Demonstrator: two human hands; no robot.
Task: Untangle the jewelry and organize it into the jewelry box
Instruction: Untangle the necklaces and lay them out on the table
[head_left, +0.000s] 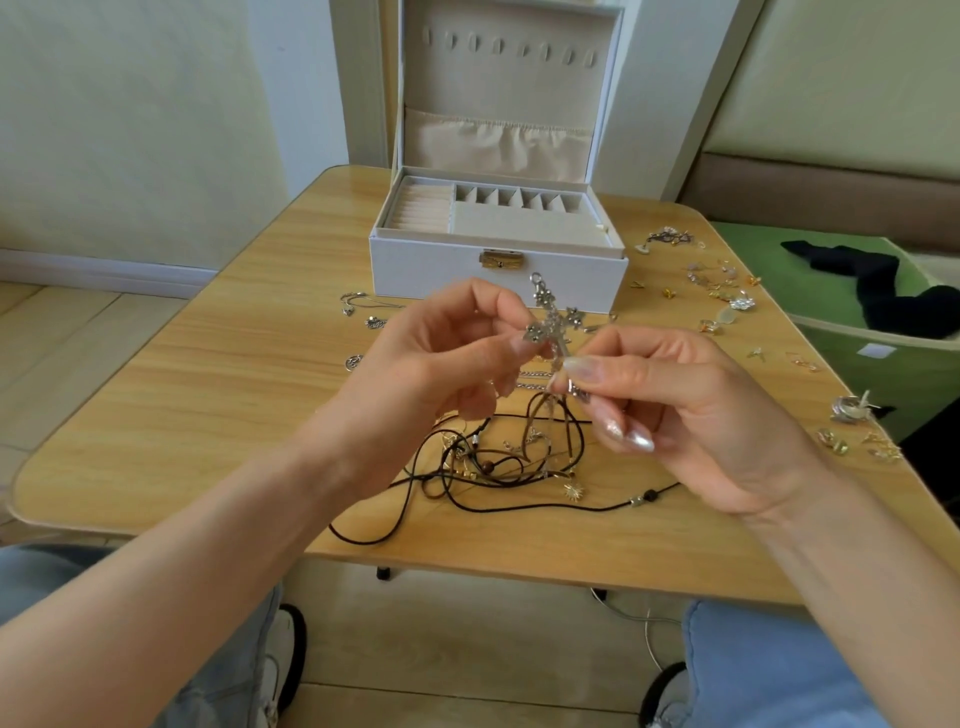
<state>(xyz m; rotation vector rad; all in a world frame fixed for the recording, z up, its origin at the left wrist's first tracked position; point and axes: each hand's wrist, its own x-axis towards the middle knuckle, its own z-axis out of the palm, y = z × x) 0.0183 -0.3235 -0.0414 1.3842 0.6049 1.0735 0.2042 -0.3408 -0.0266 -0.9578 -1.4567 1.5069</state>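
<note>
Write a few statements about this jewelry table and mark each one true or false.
1. The jewelry box lid stands open. True.
2. The left hand and right hand both pinch the cross pendant. True.
3. The dark cords are stowed in the box. False: they lie tangled on the table.
4. The box's compartments are full. False: those visible look empty.
5. Small loose pieces lie on the table to the box's right. True.

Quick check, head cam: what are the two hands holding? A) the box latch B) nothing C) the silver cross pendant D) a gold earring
C: the left hand and the right hand each pinch the silver cross pendant, held up over the tangled cords in front of the open jewelry box.
</note>
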